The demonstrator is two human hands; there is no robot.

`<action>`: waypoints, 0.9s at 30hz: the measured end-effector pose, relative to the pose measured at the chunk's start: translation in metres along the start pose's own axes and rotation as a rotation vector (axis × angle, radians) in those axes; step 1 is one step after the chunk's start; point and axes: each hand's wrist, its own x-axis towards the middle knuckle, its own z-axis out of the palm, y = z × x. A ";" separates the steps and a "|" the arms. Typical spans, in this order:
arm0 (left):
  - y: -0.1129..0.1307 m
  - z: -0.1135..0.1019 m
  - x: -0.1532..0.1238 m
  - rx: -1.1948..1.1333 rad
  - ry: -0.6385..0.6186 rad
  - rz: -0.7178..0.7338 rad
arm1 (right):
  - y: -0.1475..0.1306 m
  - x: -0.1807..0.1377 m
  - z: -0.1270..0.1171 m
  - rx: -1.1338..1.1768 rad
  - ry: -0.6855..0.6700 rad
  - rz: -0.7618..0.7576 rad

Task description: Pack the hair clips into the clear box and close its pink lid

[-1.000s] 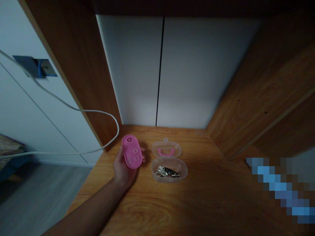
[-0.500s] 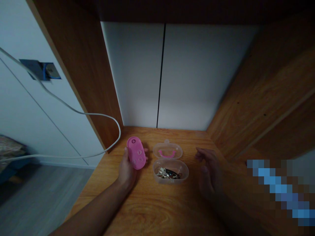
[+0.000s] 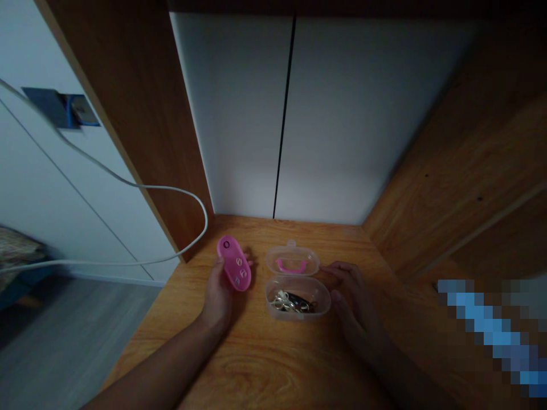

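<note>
My left hand (image 3: pixel 219 296) grips a pink oval case (image 3: pixel 234 263) with small ring marks on its face, held just above the wooden desk (image 3: pixel 273 364). To its right a clear plastic box (image 3: pixel 298 299) lies open, its lid (image 3: pixel 292 261) folded back with a pink handle. Small metal pieces lie inside the box. My right hand (image 3: pixel 351 296) rests beside the box's right end, fingers spread and curved toward it, thumb near the rim.
A white cable (image 3: pixel 141 188) loops from a wall socket (image 3: pixel 64 108) past the desk's left side panel. White cabinet doors (image 3: pixel 325 114) stand behind the desk. A wooden side wall (image 3: pixel 461 171) closes the right. A blurred blue patch (image 3: pixel 491 336) sits at the lower right.
My right hand has come into view from the right and moved up against the clear box. My left hand still holds the pink case, tilted a little more.
</note>
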 end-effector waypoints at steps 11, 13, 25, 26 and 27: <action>-0.004 -0.002 0.005 0.154 0.081 0.081 | 0.006 0.002 -0.001 0.013 0.077 0.044; -0.005 -0.007 0.006 0.156 0.080 0.126 | 0.006 0.001 -0.001 0.013 0.063 0.049; 0.002 -0.004 0.001 0.372 0.074 0.199 | 0.008 0.001 0.001 -0.029 0.014 0.060; 0.003 -0.003 0.000 0.376 0.074 0.194 | 0.008 0.001 0.001 -0.032 0.015 0.060; 0.003 -0.002 0.000 0.370 0.068 0.189 | 0.009 0.001 0.002 -0.034 0.014 0.061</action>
